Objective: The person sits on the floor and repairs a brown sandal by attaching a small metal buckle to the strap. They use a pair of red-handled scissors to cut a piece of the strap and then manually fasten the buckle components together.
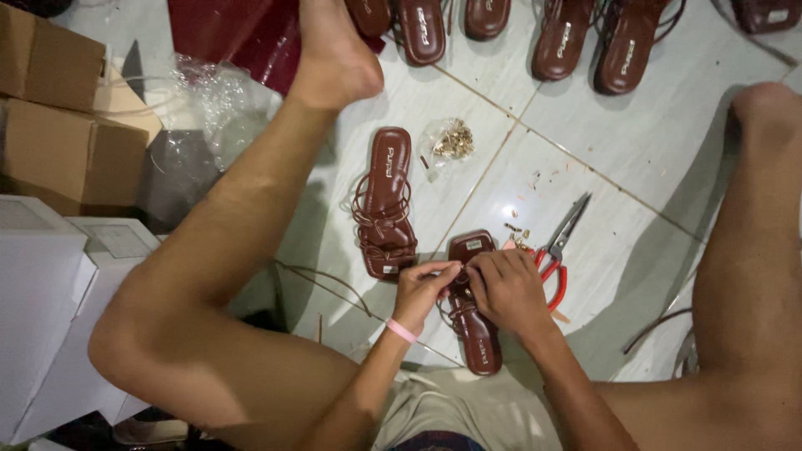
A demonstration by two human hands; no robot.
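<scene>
Both hands pinched narrow on brown sandal [474,334] straps, floor btwn legs: left hand [420,290], right hand [508,288] (fingertips touching). Clear bag [445,142] w/ gold bits nearby; red-handled scissors [558,250] just right.

Scissors [558,250] right of sandal [473,309]

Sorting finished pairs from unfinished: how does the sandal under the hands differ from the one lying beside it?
The brown sandal under the hands is touched by both the left hand and the right hand, which hide its straps; the brown sandal beside it lies untouched with its crossed thin straps fully showing. The handled one sits nearer the person and by the red-handled pliers; the other lies near the small bag of gold fittings. Both share colour and flat sole shape.
</scene>
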